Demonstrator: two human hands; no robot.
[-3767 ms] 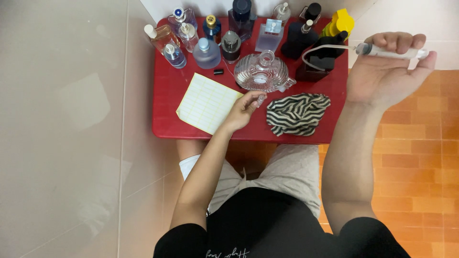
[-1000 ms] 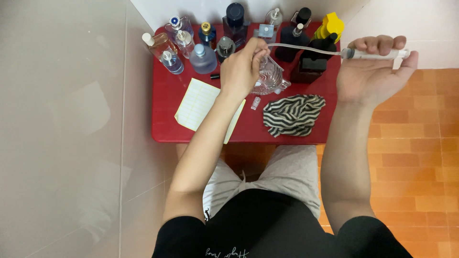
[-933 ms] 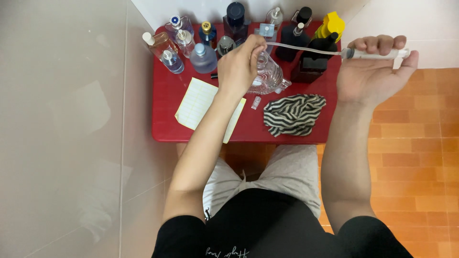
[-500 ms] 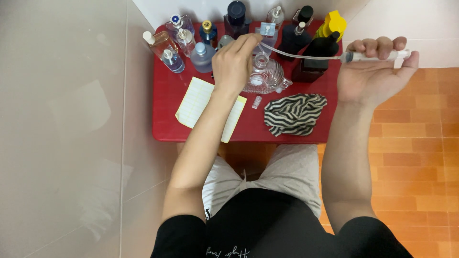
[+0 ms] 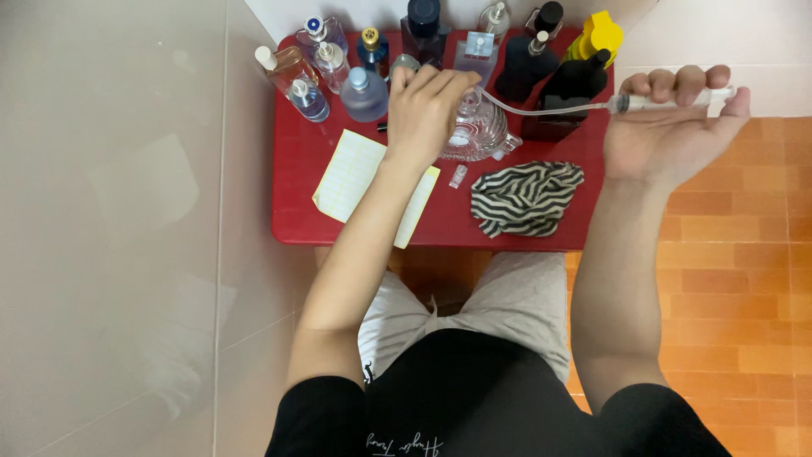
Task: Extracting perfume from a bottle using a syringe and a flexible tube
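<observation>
The person wears a black short-sleeved T-shirt (image 5: 499,398) with small white script lettering low on the front, and light beige shorts (image 5: 499,296) with a drawstring at the waist. Both forearms are bare below the sleeves. The left hand (image 5: 427,110) and right hand (image 5: 668,135) carry no rings, watch or gloves.

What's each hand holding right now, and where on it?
The right hand grips a syringe around its barrel, fingers curled over it; a thin tube runs from its tip to the clear glass bottle. The left hand rests on that bottle's top.
</observation>
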